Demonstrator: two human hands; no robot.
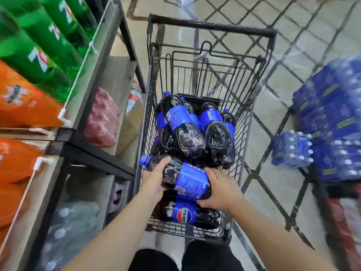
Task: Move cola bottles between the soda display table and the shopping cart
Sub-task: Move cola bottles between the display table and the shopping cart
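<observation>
A black wire shopping cart point(252, 106) stands in front of me and holds several large cola bottles with blue labels point(181, 124). Both my hands hold one cola bottle point(187, 178) lying crosswise at the near end of the cart, its blue cap pointing left. My left hand point(154, 178) grips its neck end. My right hand point(220, 188) grips its lower end beside the label. Another cola bottle point(183, 214) lies beneath it. The soda display table point(91, 71) runs along the left.
Green bottles point(39, 42) and orange bottles point(21, 106) fill the display's top. Its lower shelf carries a red shrink-wrapped pack point(101, 118) and a cardboard box point(130, 124). Blue shrink-wrapped water packs point(330, 118) are stacked on the right. Tiled floor surrounds the cart.
</observation>
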